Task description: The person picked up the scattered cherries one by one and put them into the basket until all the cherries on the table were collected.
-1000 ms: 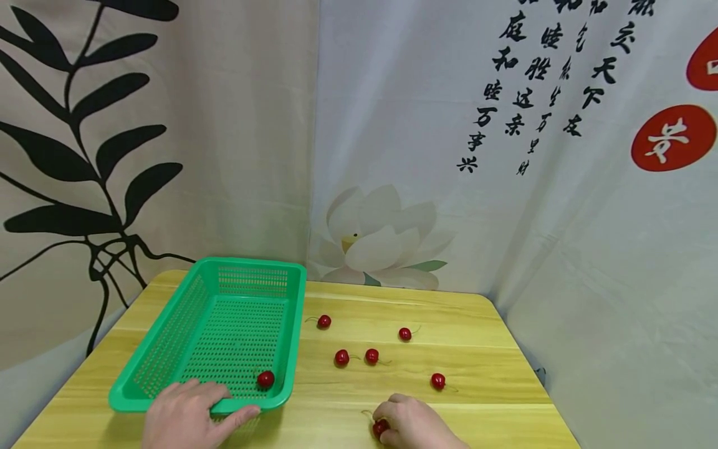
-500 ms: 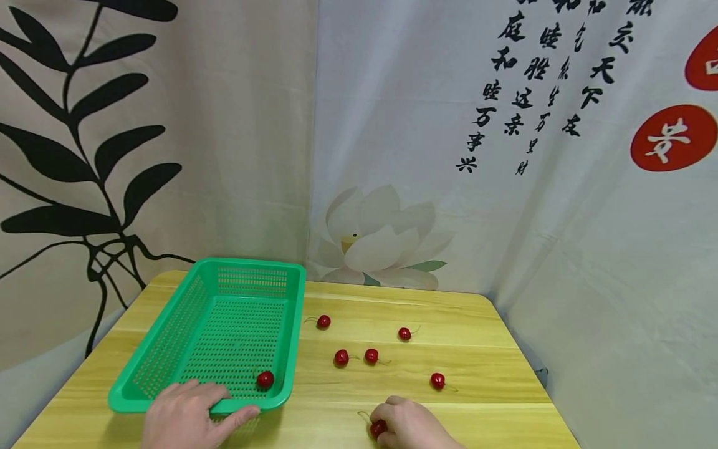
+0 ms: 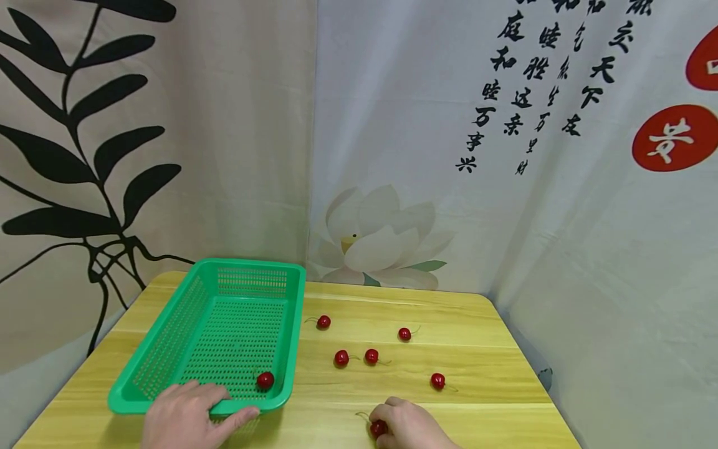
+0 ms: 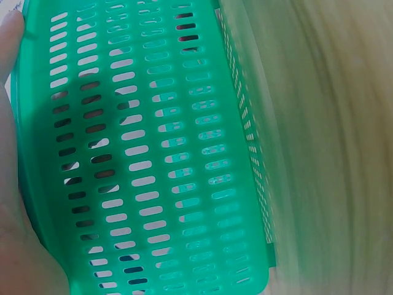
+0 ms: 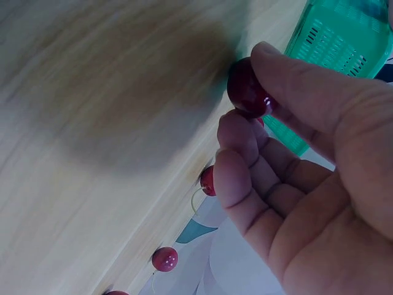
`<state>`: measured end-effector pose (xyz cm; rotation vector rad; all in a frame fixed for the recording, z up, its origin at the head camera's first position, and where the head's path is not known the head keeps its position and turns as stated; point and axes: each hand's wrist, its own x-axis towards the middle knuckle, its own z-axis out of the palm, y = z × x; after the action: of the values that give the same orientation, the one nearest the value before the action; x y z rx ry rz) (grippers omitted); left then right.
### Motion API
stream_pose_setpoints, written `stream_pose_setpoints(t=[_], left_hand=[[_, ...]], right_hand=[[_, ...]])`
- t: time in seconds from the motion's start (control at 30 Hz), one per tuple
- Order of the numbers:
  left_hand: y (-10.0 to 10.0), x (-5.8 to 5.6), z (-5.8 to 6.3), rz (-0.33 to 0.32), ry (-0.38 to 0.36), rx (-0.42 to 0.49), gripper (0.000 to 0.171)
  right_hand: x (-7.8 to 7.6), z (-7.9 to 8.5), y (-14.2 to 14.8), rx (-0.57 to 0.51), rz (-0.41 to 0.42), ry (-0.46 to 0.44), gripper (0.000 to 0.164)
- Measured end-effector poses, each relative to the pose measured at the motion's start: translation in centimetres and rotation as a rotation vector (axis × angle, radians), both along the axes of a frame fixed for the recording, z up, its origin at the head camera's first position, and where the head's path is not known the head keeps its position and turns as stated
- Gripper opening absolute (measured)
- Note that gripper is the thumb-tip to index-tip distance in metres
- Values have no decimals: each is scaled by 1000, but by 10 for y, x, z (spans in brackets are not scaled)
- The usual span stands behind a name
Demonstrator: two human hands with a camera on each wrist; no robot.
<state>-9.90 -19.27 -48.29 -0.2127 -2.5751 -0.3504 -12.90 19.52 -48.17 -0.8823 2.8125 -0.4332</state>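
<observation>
We see the left hand (image 3: 185, 416) gripping the near rim of the basket (image 3: 295, 337), one cherry (image 3: 265, 380) inside. Right of it, the right hand (image 3: 414, 425) pinches another cherry (image 3: 378, 428); five more cherries (image 3: 341, 358) lie beyond.

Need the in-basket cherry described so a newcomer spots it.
On the table, find the green basket at left. Inside its near right corner, right of the left hand, lies a dark red cherry. It's the only one visible in the basket.

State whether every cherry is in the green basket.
No, five cherries lie on the table beside the basket, and the right hand pinches another cherry.
</observation>
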Motion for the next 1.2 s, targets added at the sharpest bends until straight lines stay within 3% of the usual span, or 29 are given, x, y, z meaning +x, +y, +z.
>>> stream_pose_setpoints(t=[0.23,0.6,0.9,1.2], left_hand=[[0,0,-1,-9,39,11,51],[1,0,-1,0,32,21,52],[0,0,-4,-11,61,20,49],[0,0,-1,-7,24,16,51]], right_hand=[[0,0,-1,10,-11,-2,27],[0,-4,-3,29,-16,37,27],[-1,-8,-3,18,-37,6,23],[-1,-7,-3,-6,-67,-29,24]])
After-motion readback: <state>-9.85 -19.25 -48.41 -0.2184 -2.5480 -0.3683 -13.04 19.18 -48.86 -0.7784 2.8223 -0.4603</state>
